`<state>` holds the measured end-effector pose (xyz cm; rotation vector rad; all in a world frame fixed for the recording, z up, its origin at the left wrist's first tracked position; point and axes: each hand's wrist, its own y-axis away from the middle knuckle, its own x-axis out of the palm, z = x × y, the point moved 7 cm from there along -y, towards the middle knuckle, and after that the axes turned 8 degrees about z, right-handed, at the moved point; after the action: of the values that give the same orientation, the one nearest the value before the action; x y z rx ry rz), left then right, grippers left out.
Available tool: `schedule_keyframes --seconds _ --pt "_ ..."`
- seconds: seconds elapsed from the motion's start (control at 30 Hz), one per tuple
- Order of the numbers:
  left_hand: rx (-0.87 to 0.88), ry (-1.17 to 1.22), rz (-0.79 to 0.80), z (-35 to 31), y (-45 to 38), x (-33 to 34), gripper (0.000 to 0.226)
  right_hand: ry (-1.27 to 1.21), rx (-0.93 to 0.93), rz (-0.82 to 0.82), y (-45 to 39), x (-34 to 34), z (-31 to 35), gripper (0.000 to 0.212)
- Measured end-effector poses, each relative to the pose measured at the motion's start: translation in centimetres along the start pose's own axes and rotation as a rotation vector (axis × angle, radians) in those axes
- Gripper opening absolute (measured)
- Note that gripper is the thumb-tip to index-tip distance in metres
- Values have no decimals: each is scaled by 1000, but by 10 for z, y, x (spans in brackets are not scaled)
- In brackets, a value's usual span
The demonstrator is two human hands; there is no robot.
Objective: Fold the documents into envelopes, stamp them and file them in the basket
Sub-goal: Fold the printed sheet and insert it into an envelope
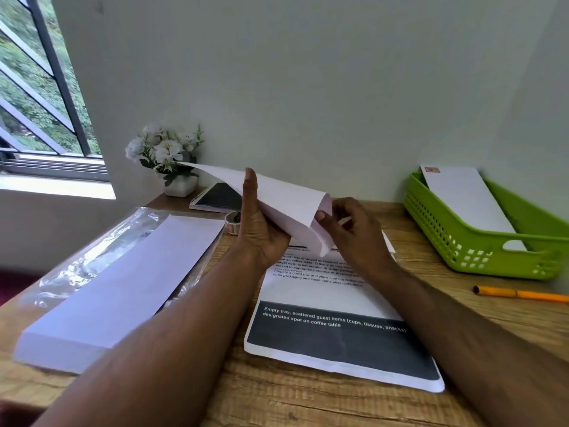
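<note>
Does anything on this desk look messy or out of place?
Mostly tidy. The envelope stack at left lies on its torn-open clear plastic wrapper, which is crumpled. An orange pen lies loose near the green basket. Nothing looks spilled or damaged.

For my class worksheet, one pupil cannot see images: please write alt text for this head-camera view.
Two hands, left hand and right hand, hold a folded sheet above a stack of printed documents on a wooden desk. An envelope stack lies left; a green basket holding a stamped envelope sits right.
</note>
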<state>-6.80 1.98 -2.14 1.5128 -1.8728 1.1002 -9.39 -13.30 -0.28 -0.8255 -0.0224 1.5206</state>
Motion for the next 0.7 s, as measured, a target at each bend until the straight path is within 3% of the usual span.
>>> schedule_keyframes --seconds 0.1,0.2,0.3,0.4,0.47,0.53,0.7 --pt "14 -16 -38 -5 -1 -5 104 192 -320 -79 4 -9 22 26" --pt "18 0 -40 -8 -2 -7 103 261 -446 -96 8 -8 28 26" --pt "15 38 -22 -12 -4 -10 98 206 -312 -77 -3 -17 9 29" --pt "-26 35 -10 -12 -4 -13 95 406 -60 180 -17 -18 -42 35" --pt "-46 33 -1 -12 -4 -14 96 532 105 378 -16 -16 -73 54" --pt "-52 37 13 -12 -4 -14 95 594 234 463 -14 -18 -88 70" --pt "-60 63 28 -12 -3 -14 88 775 199 428 -20 -23 -84 80"
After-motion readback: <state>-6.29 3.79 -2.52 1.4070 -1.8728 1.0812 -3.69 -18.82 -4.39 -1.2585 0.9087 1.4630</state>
